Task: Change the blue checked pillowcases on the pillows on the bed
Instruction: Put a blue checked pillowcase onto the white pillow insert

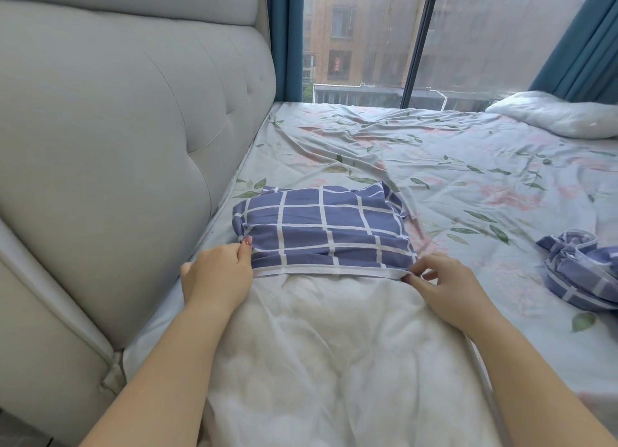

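In the head view we see a blue checked pillowcase, dusky blue crossed by thin white lines with a pale hem band, bunched in folds over the far end of a bare white pillow that runs from the centre of the frame down to 6 o'clock. Our left hand grips the hem at its 9 o'clock corner, thumb pressed on top of the cloth and fingers curled under it. Our right hand pinches the hem at the 3 o'clock corner between thumb and forefinger, the other fingers loosely bent. The pillow lies on the floral bed sheet, beside the grey padded headboard at 9 o'clock. A second checked pillowcase lies crumpled on the sheet at 3 o'clock, and another bare pillow rests at 2 o'clock, near the window.
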Available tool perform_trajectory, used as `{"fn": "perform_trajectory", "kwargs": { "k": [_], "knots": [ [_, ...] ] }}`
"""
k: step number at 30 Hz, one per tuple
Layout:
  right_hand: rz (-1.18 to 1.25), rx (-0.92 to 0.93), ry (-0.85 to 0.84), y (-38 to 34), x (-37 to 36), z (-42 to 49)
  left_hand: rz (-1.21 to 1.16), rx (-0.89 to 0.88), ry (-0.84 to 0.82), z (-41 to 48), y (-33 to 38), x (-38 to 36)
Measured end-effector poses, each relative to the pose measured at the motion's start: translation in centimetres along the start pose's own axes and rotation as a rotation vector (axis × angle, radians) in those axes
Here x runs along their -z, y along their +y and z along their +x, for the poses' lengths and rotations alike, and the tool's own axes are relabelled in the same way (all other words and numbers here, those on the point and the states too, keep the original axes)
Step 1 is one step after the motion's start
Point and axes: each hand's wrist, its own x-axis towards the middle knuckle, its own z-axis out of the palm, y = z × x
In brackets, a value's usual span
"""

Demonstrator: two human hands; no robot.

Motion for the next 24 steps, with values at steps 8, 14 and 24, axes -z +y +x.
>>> {"fn": "perform_trajectory", "kwargs": {
  "k": [8, 14, 24],
  "knots": [
    [0.396, -0.11, -0.02, -0.5, 1.0, -0.5, -0.32, 0.0, -0.078, 0.9, -0.4, -1.3],
    [0.687, -0.04, 0.099, -1.4, 1.9, -0.9, -0.632, -0.027, 0.066, 0.2, 1.2, 0.0],
    [0.597, 0.115, 0.095, -2.0, 2.5, -1.2, -0.819, -0.159, 0.279, -1.9, 1.8, 1.4]
  ]
}}
